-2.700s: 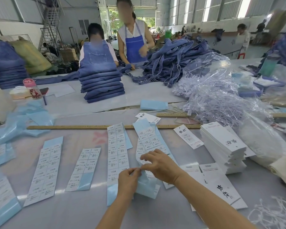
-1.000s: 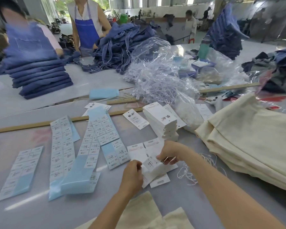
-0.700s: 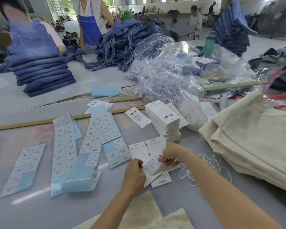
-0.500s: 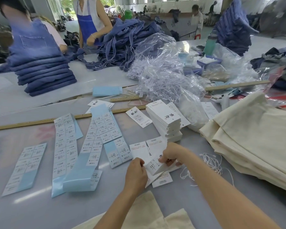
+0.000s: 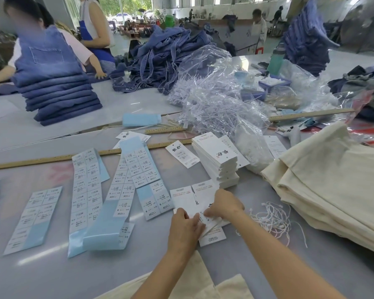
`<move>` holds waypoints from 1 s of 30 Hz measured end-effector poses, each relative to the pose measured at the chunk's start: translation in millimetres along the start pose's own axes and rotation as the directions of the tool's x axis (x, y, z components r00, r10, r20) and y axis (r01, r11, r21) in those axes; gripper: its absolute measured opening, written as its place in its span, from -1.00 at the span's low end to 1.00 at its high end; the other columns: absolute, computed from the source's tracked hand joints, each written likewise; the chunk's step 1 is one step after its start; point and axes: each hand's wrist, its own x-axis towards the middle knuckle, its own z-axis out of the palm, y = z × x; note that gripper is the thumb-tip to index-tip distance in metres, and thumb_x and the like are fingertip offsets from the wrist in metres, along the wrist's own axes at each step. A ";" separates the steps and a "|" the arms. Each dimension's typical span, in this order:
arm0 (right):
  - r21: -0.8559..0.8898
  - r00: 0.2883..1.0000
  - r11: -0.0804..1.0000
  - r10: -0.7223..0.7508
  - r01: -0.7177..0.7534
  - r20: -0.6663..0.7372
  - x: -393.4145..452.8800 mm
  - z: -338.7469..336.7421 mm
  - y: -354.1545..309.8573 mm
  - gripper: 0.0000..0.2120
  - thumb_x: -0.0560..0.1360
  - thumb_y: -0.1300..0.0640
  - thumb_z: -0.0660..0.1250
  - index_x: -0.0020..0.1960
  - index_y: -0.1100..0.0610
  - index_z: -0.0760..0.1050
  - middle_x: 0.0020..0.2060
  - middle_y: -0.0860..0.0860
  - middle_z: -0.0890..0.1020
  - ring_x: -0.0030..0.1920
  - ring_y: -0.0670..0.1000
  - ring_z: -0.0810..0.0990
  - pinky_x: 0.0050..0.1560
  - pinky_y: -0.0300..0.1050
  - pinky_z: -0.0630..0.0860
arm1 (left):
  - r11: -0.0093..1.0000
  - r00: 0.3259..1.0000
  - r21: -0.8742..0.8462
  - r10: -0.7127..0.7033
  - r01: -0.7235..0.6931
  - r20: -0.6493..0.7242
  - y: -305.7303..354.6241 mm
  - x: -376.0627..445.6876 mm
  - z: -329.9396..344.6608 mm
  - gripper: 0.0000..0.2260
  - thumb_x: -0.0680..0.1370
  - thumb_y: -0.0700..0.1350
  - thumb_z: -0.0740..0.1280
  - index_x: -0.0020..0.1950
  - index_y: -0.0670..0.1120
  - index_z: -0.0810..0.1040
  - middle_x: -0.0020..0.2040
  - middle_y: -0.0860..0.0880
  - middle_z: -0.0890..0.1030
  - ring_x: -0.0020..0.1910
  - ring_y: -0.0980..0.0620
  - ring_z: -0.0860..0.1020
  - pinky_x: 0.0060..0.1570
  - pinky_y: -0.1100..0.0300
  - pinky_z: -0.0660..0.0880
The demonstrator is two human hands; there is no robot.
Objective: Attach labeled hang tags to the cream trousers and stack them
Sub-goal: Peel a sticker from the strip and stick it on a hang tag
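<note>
Head view: grey table (image 5: 257, 275), bare surface near the front edge on either side of the arms.
Edges: a wooden ruler (image 5: 52, 159) runs across the far side; cream trousers (image 5: 337, 190) are piled at the right, and more cream cloth (image 5: 194, 283) lies at the near edge under the arms.
Hang tags: a few loose white tags (image 5: 189, 197) lie flat on the table directly beneath both hands.
Left hand (image 5: 185, 228): fingers curled, pinching a tag.
Right hand (image 5: 224, 205): fingers curled onto the same tag, it seems.
Counts: one tall tag stack (image 5: 217, 160), five or so sticker sheets (image 5: 85, 186), one tangle of white strings (image 5: 274, 219).
</note>
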 end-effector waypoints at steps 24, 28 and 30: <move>0.390 0.926 0.905 -0.011 0.170 -0.378 -24.1 -3.7 73.0 -0.93 0.49 0.14 0.30 -0.16 0.10 0.51 -0.23 0.04 0.62 -0.17 0.08 0.59 -0.11 -0.10 0.50 | 0.874 0.950 0.483 -0.095 -0.063 0.297 46.9 21.4 -25.3 -0.72 0.61 -0.16 0.14 -0.12 -0.32 0.53 -0.09 -0.27 0.59 -0.09 -0.19 0.57 -0.14 0.06 0.44; 0.408 0.910 0.884 -0.047 0.230 -0.413 -32.5 6.5 66.1 -0.92 0.47 0.19 0.30 -0.17 0.12 0.55 -0.26 0.01 0.62 -0.21 0.02 0.55 -0.16 -0.15 0.46 | 0.935 0.986 0.348 -0.117 0.068 0.121 47.6 24.3 -30.1 -0.58 0.51 -0.21 0.27 -0.53 -0.08 0.23 -0.56 -0.01 0.24 -0.57 0.08 0.18 -0.45 0.22 0.23; 0.459 0.905 0.843 -0.075 0.282 -0.418 -37.3 8.8 57.5 -0.89 0.49 0.18 0.31 -0.15 0.17 0.58 -0.23 0.06 0.66 -0.20 0.03 0.60 -0.11 -0.10 0.53 | 0.953 0.993 0.283 -0.117 0.104 0.030 47.3 22.9 -30.6 -0.56 0.47 -0.21 0.31 -0.56 -0.07 0.21 -0.59 0.01 0.22 -0.58 0.07 0.16 -0.50 0.25 0.17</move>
